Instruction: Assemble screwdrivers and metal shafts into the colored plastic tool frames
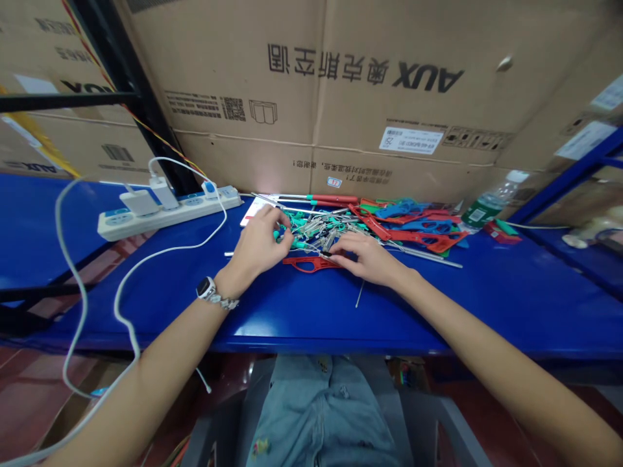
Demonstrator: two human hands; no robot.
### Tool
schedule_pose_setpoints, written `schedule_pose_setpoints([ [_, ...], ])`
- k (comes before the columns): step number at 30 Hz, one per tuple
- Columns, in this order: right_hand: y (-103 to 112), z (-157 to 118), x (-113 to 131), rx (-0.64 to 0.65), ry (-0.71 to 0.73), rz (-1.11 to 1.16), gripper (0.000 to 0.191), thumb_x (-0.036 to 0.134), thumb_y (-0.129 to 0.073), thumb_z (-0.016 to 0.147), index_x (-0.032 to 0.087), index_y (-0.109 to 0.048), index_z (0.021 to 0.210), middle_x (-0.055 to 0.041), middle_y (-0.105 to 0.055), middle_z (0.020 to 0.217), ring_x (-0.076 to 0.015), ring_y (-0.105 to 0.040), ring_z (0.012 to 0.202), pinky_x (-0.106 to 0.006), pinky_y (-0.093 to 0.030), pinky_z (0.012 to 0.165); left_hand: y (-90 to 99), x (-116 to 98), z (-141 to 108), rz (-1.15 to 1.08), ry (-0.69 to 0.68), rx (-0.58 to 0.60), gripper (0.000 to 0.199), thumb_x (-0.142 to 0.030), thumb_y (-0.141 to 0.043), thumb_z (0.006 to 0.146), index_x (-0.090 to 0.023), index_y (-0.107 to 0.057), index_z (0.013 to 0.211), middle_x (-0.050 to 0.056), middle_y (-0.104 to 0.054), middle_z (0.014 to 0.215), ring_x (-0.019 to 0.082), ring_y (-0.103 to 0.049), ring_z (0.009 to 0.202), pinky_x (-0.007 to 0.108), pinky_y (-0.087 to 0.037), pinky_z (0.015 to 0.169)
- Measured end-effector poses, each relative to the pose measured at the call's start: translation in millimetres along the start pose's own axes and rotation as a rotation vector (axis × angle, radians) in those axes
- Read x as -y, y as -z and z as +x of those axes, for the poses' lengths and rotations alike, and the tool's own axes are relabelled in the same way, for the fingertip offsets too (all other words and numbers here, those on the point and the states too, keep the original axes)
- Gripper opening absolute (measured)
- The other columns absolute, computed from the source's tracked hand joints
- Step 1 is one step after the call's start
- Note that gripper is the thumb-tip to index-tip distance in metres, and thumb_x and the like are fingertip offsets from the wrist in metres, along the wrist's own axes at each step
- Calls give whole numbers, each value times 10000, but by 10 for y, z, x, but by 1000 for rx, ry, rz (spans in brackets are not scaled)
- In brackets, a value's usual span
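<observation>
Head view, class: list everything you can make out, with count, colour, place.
Table: one, blue, centre
Cardboard panels: several, brown, behind
Power strip: one, white, left
Chargers: two, white, on strip
Cables: several, white, left
Bottle: one, clear, right rear
Small parts: many, silver and green, central pile
Plastic pieces: several, red, blue, green, pile's right
Red piece: one, red, near hands
Rods: several, silver, by pile
Trousers: one, blue-grey, lap
Watch: one, white, left wrist
Left hand: one, bare, pile's left
Right hand: one, bare, by red piece
</observation>
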State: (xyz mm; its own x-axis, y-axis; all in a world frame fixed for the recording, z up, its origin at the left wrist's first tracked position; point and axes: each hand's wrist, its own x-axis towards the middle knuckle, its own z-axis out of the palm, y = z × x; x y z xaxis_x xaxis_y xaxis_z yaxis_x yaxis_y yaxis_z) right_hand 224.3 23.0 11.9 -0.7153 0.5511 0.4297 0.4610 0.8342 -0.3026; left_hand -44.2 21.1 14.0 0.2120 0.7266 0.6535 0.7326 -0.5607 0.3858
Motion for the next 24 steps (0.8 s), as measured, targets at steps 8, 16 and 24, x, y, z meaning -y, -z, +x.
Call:
schedule_pose_setpoints([
  [8,50,115,49,191,23,-36,102,182,-650,986,176,-748,1014,-70,-729,915,-200,-636,852,-357,-472,808,16,-172,-28,-213,-386,311,141,-325,-631,994,-213,-716,987,45,-695,981,213,-631,962,378,-496,894],
  [16,78,142,11,249,-21,-5,135,183,-667,970,185,-783,1037,-66,-730,911,-180,-630,791,-337,-476,767,-127,-96,-39,-108,-364,459,113,-283,-667,991,-217,-751,955,44,-716,910,209,-631,895,364,-473,848],
  [24,-23,-5,33,170,9,-118,221,212,-594,1024,203,-787,1131,-81,-720,967,-198,-629,865,-354,-472,800,-124,-149,-68,-46,-341,526,178,-292,-621,1010,-209,-761,938,61,-700,910,218,-633,902,364,-489,831],
])
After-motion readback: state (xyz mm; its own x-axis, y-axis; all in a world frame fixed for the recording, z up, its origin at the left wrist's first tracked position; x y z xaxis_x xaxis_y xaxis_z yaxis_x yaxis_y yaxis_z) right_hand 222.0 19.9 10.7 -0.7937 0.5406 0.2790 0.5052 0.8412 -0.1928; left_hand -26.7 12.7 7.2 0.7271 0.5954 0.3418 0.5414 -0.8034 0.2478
